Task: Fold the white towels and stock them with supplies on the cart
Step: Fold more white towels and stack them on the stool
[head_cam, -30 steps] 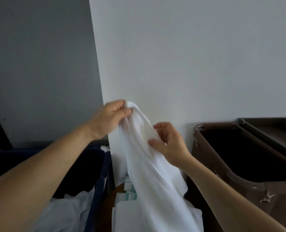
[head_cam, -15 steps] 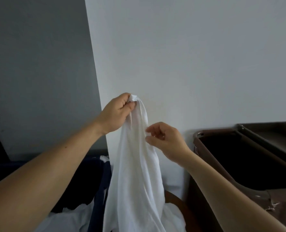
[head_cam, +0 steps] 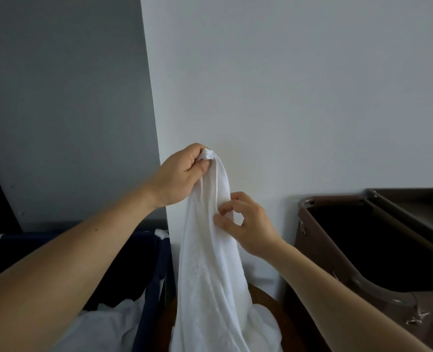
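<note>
My left hand: closed fist on bunched top corner of white towel, held high before wall. My right hand: thumb and fingers loosely pinching towel edge just below; grip partial. Towel hangs gathered, lower end over white pile beside brown cart bin.

Risks:
- Right pinch catches wrong layer: towel opens twisted.
- Left fist slackens: towel drops onto pile.

Brown wooden surface low centre, crumpled white cloth on it.
</note>
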`<state>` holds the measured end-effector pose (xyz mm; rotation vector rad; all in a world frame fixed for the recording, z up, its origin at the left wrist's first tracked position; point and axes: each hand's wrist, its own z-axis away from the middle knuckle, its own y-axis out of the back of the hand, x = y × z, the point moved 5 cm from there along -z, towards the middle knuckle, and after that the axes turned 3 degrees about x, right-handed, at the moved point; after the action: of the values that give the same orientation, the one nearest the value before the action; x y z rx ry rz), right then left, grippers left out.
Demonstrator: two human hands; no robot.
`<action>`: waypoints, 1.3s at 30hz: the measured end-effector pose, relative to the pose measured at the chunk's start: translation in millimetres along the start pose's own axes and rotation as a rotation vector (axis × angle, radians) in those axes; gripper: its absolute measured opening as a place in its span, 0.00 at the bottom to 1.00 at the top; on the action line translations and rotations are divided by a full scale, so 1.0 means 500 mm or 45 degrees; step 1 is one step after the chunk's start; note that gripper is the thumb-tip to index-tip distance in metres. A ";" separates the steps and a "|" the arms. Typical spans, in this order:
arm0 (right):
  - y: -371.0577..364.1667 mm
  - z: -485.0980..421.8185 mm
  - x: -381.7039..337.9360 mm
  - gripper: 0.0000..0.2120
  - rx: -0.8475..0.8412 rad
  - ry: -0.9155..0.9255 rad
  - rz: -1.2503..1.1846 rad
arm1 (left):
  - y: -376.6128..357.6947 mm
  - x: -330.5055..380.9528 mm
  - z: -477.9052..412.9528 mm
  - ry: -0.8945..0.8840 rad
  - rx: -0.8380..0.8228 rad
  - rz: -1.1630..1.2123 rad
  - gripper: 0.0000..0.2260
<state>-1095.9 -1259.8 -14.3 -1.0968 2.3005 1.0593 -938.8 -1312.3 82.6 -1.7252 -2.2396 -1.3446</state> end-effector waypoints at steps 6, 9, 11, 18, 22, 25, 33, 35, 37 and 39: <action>-0.035 0.011 0.045 0.15 -0.283 -0.227 0.082 | 0.049 -0.038 0.010 0.077 0.112 -0.057 0.15; 0.026 -0.033 0.007 0.12 -0.159 -0.325 -0.322 | 0.088 -0.078 0.006 0.143 0.263 -0.108 0.10; 0.076 -0.074 -0.058 0.14 -0.032 -0.201 -0.534 | 0.116 -0.089 -0.006 0.186 0.377 -0.093 0.10; 0.051 -0.046 -0.119 0.17 -0.501 -0.222 -0.432 | 0.192 -0.062 -0.066 0.084 0.637 -0.061 0.11; 0.085 -0.043 -0.091 0.18 -0.381 -0.348 -0.428 | 0.162 -0.113 -0.055 0.211 0.574 -0.014 0.08; 0.112 -0.070 -0.092 0.13 -0.106 -0.235 -0.236 | 0.154 -0.128 -0.053 0.297 0.658 0.026 0.04; 0.055 -0.006 0.062 0.09 -0.193 -0.404 0.331 | 0.122 -0.125 -0.045 0.311 0.547 0.072 0.11; 0.058 0.001 0.090 0.09 -0.036 -0.384 0.371 | 0.117 -0.119 -0.043 0.284 0.533 0.118 0.12; 0.030 0.024 0.115 0.11 -0.123 -0.369 0.440 | 0.111 -0.102 -0.046 0.241 0.513 0.144 0.11; -0.007 0.051 0.134 0.12 -0.197 -0.366 0.443 | 0.106 -0.085 -0.051 0.200 0.497 0.153 0.11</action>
<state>-1134.6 -1274.8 -73.0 -0.5546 2.2475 1.4407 -892.0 -1360.1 110.5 -1.5321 -2.0990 -0.9065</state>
